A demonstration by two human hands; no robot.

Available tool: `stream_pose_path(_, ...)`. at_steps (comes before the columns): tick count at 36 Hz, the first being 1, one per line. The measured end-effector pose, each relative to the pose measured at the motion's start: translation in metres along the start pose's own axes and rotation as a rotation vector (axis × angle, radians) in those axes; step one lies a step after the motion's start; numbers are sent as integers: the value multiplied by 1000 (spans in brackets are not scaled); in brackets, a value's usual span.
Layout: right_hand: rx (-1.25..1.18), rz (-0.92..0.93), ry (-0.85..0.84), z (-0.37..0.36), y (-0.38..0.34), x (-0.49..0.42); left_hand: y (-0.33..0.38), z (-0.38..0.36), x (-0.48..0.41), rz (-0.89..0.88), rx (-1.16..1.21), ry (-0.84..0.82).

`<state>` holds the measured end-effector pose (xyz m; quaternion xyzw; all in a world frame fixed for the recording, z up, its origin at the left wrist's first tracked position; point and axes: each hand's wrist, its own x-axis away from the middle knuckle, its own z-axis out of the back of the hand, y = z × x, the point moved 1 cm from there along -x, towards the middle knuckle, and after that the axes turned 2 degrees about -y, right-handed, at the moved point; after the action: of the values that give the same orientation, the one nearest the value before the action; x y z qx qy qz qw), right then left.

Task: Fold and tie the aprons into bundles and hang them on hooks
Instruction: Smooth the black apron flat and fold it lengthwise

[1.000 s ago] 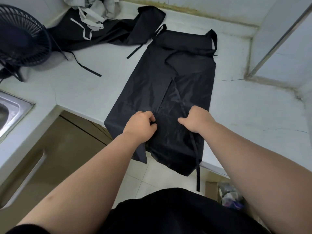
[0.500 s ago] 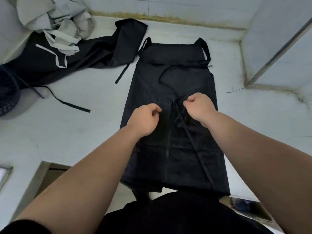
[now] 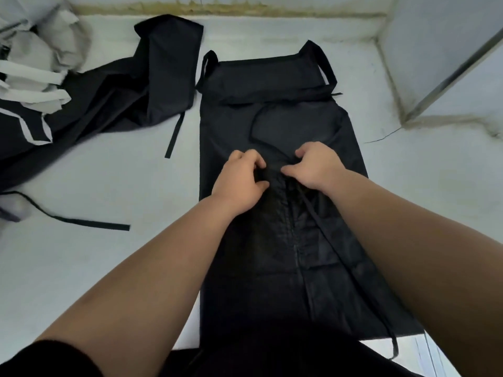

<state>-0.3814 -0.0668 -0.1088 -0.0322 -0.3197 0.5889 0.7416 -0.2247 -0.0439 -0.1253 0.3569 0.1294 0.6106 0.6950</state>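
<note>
Black apron (image 3: 275, 110) lies flat along the pale counter (image 3: 109, 186); at its centre the left hand (image 3: 239, 178) and right hand (image 3: 315, 167) each pinch bunched fabric, fingers curled; another apron (image 3: 122, 91) is heaped at ten o'clock

A black apron (image 3: 275, 118) lies flat on the counter (image 3: 109, 268), folded lengthwise into a long narrow panel. Its bib end points to twelve o'clock and its hem hangs over the near edge at six, while a waist tie (image 3: 318, 216) runs down it toward five o'clock and dangles off that edge. Its middle is bunched up where the left hand (image 3: 239, 178) and the right hand (image 3: 315, 167) pinch the cloth. At ten o'clock from it a second black apron (image 3: 122, 91) lies crumpled, with a pale grey apron (image 3: 35, 58) heaped on its far end.
</note>
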Motion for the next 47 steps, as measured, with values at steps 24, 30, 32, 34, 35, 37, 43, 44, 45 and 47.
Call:
stream_pose_path(24, -1003, -92, -230, 8, 15, 1, 49, -29, 4, 292, -132, 6)
stream_pose_path(30, -1034, -91, -244, 5, 25, -2, 53, -29, -1, 367, -151, 17)
stream_pose_path(32, -1043, -119, -201, 4, 29, -3, 51, -25, 0, 350, -94, 10)
stream_pose_path(34, -1051, -154, -145, 2, 31, -5, 47, -19, 0, 298, -27, 8)
stream_pose_path(35, -1049, -169, -119, 1, 31, -6, 44, -15, 0, 279, 23, -2)
stream_pose_path(37, -1025, -194, -71, -1, 30, -9, 37, -6, 2, 301, 236, -48)
stream_pose_path(43, -937, -274, 39, -7, 27, -15, 7, 36, 7, 530, 593, 43)
stream_pose_path(44, -930, -283, 46, -7, 26, -15, 0, 44, 7, 546, 545, 104)
stream_pose_path(45, -921, -287, 49, -7, 25, -15, -7, 51, 7, 558, 456, 173)
stream_pose_path(47, -916, -284, 59, -7, 23, -14, -19, 63, 7, 620, 192, 290)
